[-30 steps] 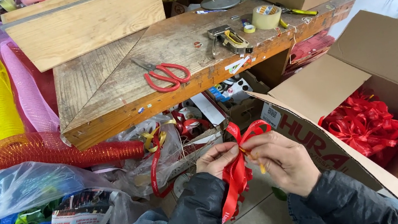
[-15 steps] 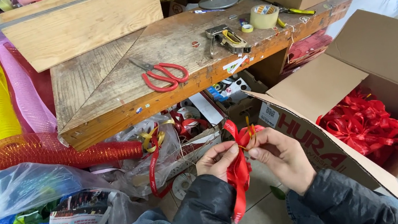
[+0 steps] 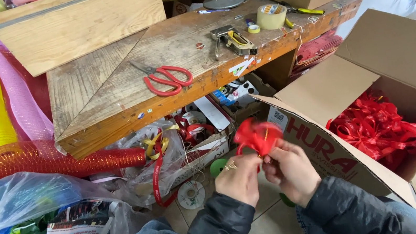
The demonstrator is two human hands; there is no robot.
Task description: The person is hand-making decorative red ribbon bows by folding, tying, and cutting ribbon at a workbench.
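Both hands are pinching a red ribbon bow [image 3: 258,136] near the lower middle of the frame: the left hand [image 3: 238,180] is closing its grip on the bow's base from below, and the right hand [image 3: 291,169] is pressing its fingertips against the same knot from the other side, the two hands touching each other. The bow is sitting just above the knuckles, beside the near flap of an open cardboard box [image 3: 376,112] at the right, which is holding a heap of similar red bows [image 3: 379,130]. Red scissors [image 3: 166,80] and a roll of tape [image 3: 271,16] are lying well apart on the wooden tabletop [image 3: 110,92] in the upper half. As a judgement, the loops could be slipping out of shape if either pinch loosens, since only the fingertips are holding the gathered centre together.
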